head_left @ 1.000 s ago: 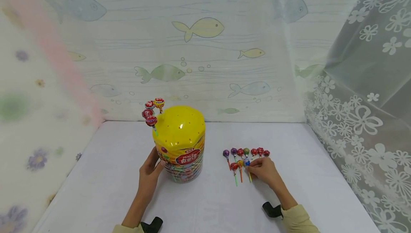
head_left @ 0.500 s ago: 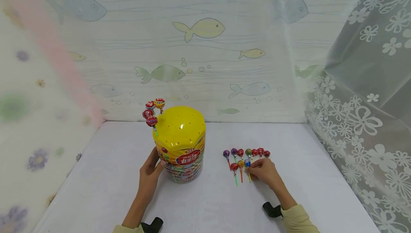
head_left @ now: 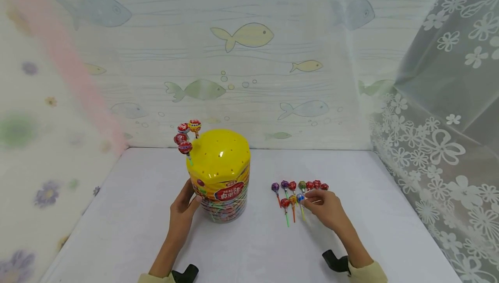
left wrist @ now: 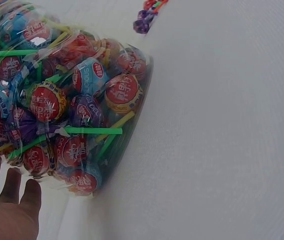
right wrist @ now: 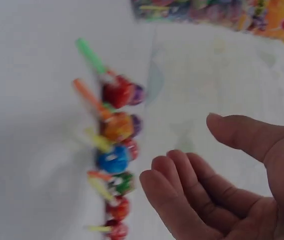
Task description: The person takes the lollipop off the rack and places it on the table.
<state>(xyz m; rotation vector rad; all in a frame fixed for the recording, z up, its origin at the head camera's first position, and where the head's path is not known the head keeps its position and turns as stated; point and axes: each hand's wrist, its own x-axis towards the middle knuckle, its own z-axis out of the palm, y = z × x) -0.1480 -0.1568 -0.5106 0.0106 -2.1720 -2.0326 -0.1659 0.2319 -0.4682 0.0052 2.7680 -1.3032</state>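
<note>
A clear jar of lollipops [head_left: 223, 207] with a yellow, hole-dotted lid [head_left: 220, 155] stands on the table. My left hand [head_left: 182, 209] holds its left side, thumb in front and fingers behind; in the left wrist view the fingers [left wrist: 11, 185] reach the jar wall. Several lollipops [head_left: 183, 138] stick up from the lid's left edge. To the right, my right hand [head_left: 325, 209] hovers by a blue lollipop [head_left: 300, 198] lying in the front row. In the right wrist view, its thumb and fingers are apart with nothing between them.
Beside the blue lollipop lie a red lollipop [head_left: 285, 203] and an orange one [head_left: 293, 200]. Behind them runs a back row of several lollipops, with a purple lollipop [head_left: 275, 187] at its left end. A fish-print curtain [head_left: 249, 79] closes off the table's back.
My right hand has come away from the blue lollipop, drawing slightly right with its fingers spread. My left hand and the jar stay in place.
</note>
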